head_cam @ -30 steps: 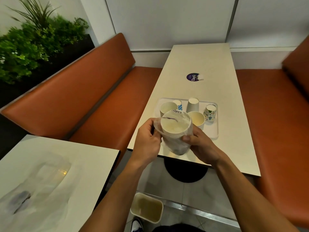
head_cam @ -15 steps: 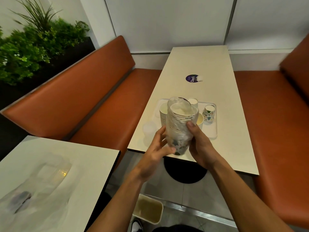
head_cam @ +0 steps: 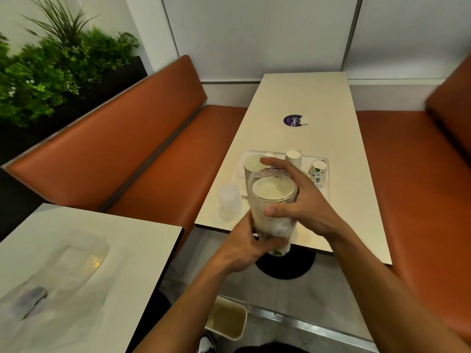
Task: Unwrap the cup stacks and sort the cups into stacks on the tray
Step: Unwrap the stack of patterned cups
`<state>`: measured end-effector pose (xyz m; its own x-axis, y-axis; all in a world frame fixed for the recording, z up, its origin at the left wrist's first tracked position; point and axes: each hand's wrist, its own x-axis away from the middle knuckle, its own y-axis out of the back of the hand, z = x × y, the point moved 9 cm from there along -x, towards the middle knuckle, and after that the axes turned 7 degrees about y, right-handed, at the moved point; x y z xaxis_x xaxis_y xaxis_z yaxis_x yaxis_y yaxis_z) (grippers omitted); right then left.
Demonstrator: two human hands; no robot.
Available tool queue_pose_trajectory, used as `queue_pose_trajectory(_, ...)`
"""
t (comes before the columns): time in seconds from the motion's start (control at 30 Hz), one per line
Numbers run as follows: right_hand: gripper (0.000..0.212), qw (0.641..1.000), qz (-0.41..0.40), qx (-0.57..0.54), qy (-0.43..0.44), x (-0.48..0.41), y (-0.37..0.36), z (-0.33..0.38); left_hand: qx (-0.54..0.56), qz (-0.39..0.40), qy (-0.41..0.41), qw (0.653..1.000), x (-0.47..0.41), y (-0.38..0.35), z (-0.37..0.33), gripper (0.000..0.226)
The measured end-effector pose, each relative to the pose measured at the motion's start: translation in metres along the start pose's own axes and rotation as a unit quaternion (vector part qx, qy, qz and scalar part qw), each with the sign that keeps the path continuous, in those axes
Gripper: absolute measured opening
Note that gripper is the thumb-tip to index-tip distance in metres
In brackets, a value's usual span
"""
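Your left hand (head_cam: pixel 244 248) curls round the bottom of the wrapped cup stack (head_cam: pixel 271 197), above the near edge of the table (head_cam: pixel 318 98). Your right hand (head_cam: pixel 303 200) clasps its top, fingers spread. It should feel light, squashy and slippery, so hold it low and gently. The tray (head_cam: pixel 305 160) sits beyond.

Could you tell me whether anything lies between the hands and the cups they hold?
Yes: a clear plastic wrap sheathes the cup stack's sides, so the left hand at its base and the right hand near its rim grip plastic, not cups.
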<state>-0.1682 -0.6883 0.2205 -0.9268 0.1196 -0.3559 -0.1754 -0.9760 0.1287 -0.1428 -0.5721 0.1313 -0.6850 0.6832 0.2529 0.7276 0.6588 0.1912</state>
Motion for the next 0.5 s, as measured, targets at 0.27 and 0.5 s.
queue_pose_trajectory(0.27,0.062,0.992,-0.124,-0.022,-0.019,0.021,-0.015,-0.026,0.049,-0.021,-0.007,0.999,0.001,0.006,0.009,0.073)
queue_pose_trajectory(0.5,0.094,0.982,-0.159,-0.063,-0.080,0.024,-0.015,-0.038,0.059,-0.042,-0.012,0.997,-0.003,0.012,0.004,0.071)
